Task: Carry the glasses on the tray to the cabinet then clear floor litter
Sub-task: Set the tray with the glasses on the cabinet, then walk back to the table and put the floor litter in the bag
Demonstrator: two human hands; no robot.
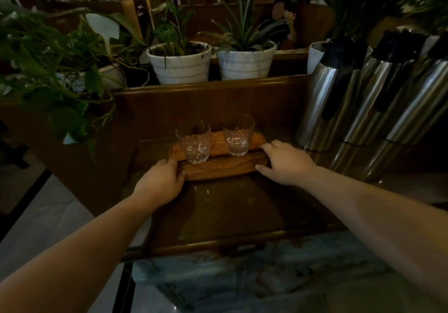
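A small wooden tray (218, 169) rests on the glass-topped wooden cabinet (230, 210). Two clear tumblers stand upright on it: the left glass (194, 143) and the right glass (238, 134). My left hand (161, 181) wraps the tray's left end, fingers curled over its edge. My right hand (283, 162) grips the tray's right end, thumb at the front corner and fingers reaching along the back. Both forearms stretch in from the bottom of the view.
Three steel thermos jugs (339, 94) stand close on the right. Behind the cabinet's raised back panel sit two white plant pots (179, 63) and leafy plants on the left (48, 70). Pale tiled floor (48, 215) lies left and below. A seated person (283, 21) is far back.
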